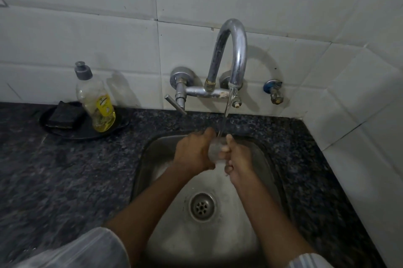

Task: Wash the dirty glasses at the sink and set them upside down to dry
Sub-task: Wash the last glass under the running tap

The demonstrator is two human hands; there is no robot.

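A clear glass [216, 150] is held between both hands above the steel sink [150, 158], under the running stream from the curved tap [234, 53]. My left hand [193, 152] wraps its left side. My right hand [236, 155] grips its right side, thumb up along the wall of the glass. The hands hide most of the glass, and whether its mouth faces up I cannot tell. Water falls straight onto it.
A dish soap bottle [98, 102] with yellow liquid and a dark sponge [63, 115] sit on a black tray [76, 133] at the back left of the dark granite counter [54, 180]. The drain [202, 206] lies below the hands. Tiled walls close the back and right.
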